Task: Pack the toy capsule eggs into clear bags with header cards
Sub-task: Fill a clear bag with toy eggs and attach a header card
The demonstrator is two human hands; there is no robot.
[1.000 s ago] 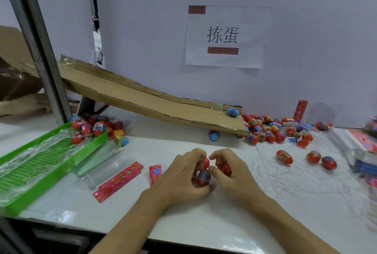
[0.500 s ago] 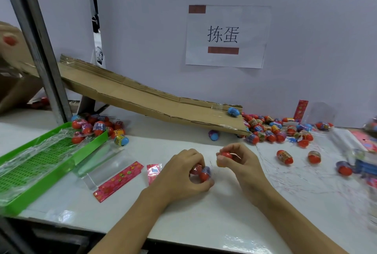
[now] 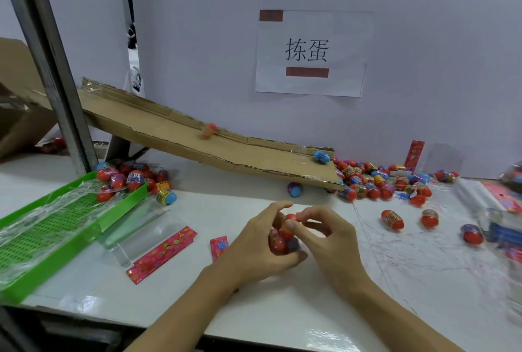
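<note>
The white table (image 3: 254, 306) runs the full width of the view, its front edge crossing the bottom; bare surface lies between the two forearms and that edge, and to the left of the hands. A cardboard ramp (image 3: 175, 137) slopes down from the left along the back wall (image 3: 423, 40) and ends over the table, where a heap of eggs (image 3: 375, 182) spreads out to the right. A green tray (image 3: 56, 221) lined with clear film sits at the left corner, partly cut off by the frame, with a second cluster of eggs (image 3: 132, 179) at its far end. A grey post (image 3: 53, 69) hides part of the ramp. The right edge of the view is blurred, and the items there cannot be made out. A clear bag (image 3: 135, 235) with a pink header card (image 3: 162, 254) lies flat beside the tray.

The left hand (image 3: 254, 250) curls round a bunch of red eggs (image 3: 278, 241), small glossy capsules with printed bands. The right hand (image 3: 324, 238) pinches one more red egg (image 3: 291, 217) at the top of that bunch, thumb and forefinger closed on it. A blurred egg (image 3: 208, 130) is on the ramp, and a blue egg (image 3: 321, 156) rests near its lower end.
</note>
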